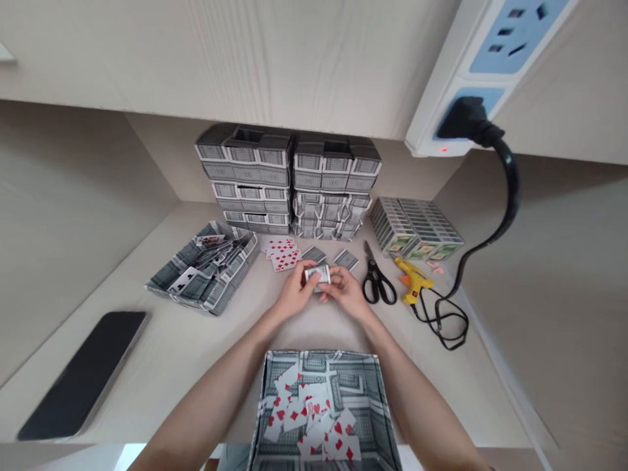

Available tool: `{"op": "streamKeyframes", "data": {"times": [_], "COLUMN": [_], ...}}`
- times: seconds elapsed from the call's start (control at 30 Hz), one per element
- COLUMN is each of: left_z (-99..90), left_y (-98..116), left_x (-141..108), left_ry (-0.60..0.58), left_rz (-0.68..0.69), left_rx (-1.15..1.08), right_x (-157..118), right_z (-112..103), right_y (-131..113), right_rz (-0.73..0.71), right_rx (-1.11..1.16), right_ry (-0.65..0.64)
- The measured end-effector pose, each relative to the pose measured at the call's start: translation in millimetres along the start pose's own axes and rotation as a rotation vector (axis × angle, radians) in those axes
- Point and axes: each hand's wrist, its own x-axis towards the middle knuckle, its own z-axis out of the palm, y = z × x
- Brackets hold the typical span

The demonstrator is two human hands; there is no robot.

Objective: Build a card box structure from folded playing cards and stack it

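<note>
Between both hands is a playing card [321,271] with its grey patterned back showing, apparently bent or folded. My left hand [298,286] grips its left side, and my right hand [346,288] pinches its right side. Just beyond the hands lie several red-suited cards [284,254], face up. Two grey-backed cards [346,260] rest face down near them. Below my wrists, an open box built from cards [267,386] holds loose red-suited pieces [316,415].
Black scissors [377,281] and a yellow glue gun [413,278] with a looped cord lie at right. Card boxes [250,173] stand stacked behind, beside several packs [417,226]. A card-filled tray [235,284] and dark tablet-like slab [86,373] sit left. A power strip [432,91] hangs above.
</note>
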Motion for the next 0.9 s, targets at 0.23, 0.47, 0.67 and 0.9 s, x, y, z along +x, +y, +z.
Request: {"op": "streamKeyframes", "data": {"times": [0.23, 0.47, 0.67, 0.9], "left_z": [1.8, -0.4, -2.3, 3.3], "left_y": [0.3, 0.1, 0.9, -2.8], "left_x": [1.5, 4.1, 7.2, 3.1], "left_ry": [0.010, -0.070, -0.056, -0.036], "left_rz": [-0.117, -0.307, -0.352, -0.274], "left_rx": [0.101, -0.195, -0.285, -0.147], "right_x": [-6.5, -5.0, -7.1, -5.6], "right_z": [6.1, 8.2, 16.7, 15.0], "right_y": [2.9, 2.7, 5.0, 2.9], "right_rz": [0.053, 0.055, 0.031, 0.014], "right_rx": [0.055, 0.054, -0.018, -0.052], "right_ry": [-0.166, -0.206, -0.135, -0.108]}}
